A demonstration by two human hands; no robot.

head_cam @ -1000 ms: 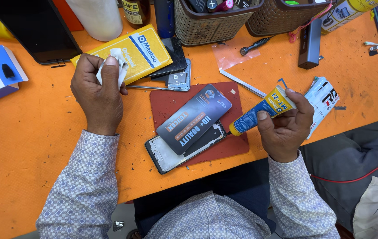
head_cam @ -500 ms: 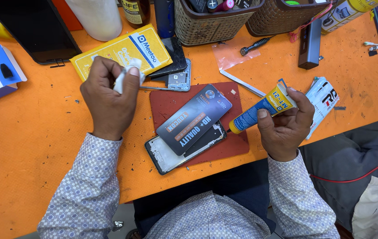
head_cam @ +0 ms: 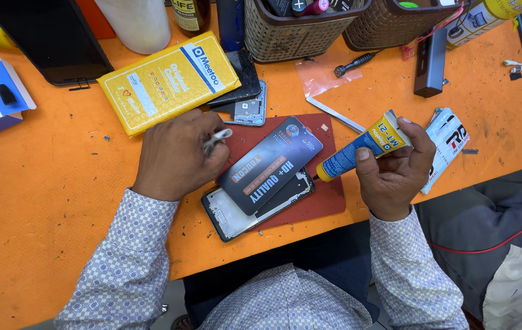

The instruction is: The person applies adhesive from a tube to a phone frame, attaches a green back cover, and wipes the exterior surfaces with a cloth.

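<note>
Squeezing glue tube point(head_cam: 362, 148) w/ right hand point(head_cam: 393, 174) (nozzle at phone frame point(head_cam: 255, 205)).

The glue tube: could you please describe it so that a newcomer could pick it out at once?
Start at the dark red mat near the front edge of the orange table. Beside it the right hand holds the glue tube, nozzle pointing at the phone frame. It is the only blue-and-yellow tube with a tapered tip.
</note>
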